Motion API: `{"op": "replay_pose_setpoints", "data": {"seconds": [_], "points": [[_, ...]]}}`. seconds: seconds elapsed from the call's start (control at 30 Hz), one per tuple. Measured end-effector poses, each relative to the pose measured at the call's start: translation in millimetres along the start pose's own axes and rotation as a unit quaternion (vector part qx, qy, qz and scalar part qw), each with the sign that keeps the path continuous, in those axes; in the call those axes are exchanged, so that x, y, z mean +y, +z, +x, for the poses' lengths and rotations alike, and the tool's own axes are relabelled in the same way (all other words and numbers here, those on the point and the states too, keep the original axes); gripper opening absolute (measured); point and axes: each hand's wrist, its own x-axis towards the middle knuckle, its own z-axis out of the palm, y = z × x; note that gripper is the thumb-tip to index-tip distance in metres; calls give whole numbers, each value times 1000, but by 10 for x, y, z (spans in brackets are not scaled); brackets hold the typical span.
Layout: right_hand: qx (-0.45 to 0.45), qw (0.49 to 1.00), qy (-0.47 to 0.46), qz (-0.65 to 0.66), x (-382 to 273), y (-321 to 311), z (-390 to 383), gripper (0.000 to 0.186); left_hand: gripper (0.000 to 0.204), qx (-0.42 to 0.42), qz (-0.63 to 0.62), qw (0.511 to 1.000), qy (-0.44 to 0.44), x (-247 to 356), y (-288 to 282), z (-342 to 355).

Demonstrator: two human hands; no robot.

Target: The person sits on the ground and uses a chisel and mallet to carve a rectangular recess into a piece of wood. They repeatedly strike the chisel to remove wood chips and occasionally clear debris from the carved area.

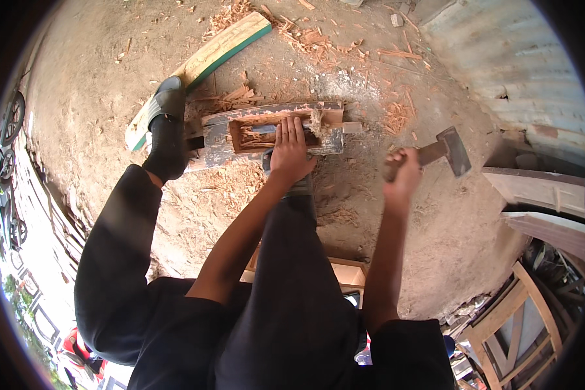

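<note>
In the head view my left hand (291, 149) lies over a chisel-like tool (264, 129) with a bluish shaft and a frayed end, its fingers together on it, inside the cut-out recess of a weathered wooden block (214, 146) strewn with splinters. My right hand (402, 172), off to the block's right, grips the handle of a heavy-headed hammer (453, 151). My left foot (168, 140) in a dark sock and sandal rests at the block's left end; my other foot is partly hidden behind the left hand.
A long pale board (231, 40) with a green edge lies at upper left. Corrugated sheet (513, 71), wooden planks (533, 188) and a wooden frame (543, 312) stand on the right. Wood chips litter the dirt floor (435, 247). Wheels (13, 117) show at the far left.
</note>
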Motion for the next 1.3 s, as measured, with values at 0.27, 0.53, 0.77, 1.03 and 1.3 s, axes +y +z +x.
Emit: {"op": "replay_pose_setpoints", "data": {"seconds": [0.27, 0.53, 0.77, 1.03, 1.3], "points": [[-300, 896, 314, -89, 881, -34, -571, 13, 106, 14, -12, 1000, -1, -108, 110, 1], [-236, 909, 271, -209, 490, -876, -813, 12, 84, 50, -101, 993, 17, -203, -48, 348], [-121, 930, 277, -210, 701, -1758, -759, 12, 80, 23, -113, 991, -70, -139, -8, 487], [-75, 931, 292, -205, 863, -2026, -854, 13, 34, 272, -657, 701, -51, -1262, -574, 87], [-93, 922, 321, -194, 871, -2119, -778, 15, 40, 256, -844, 463, -84, -1292, -1095, 54]]}}
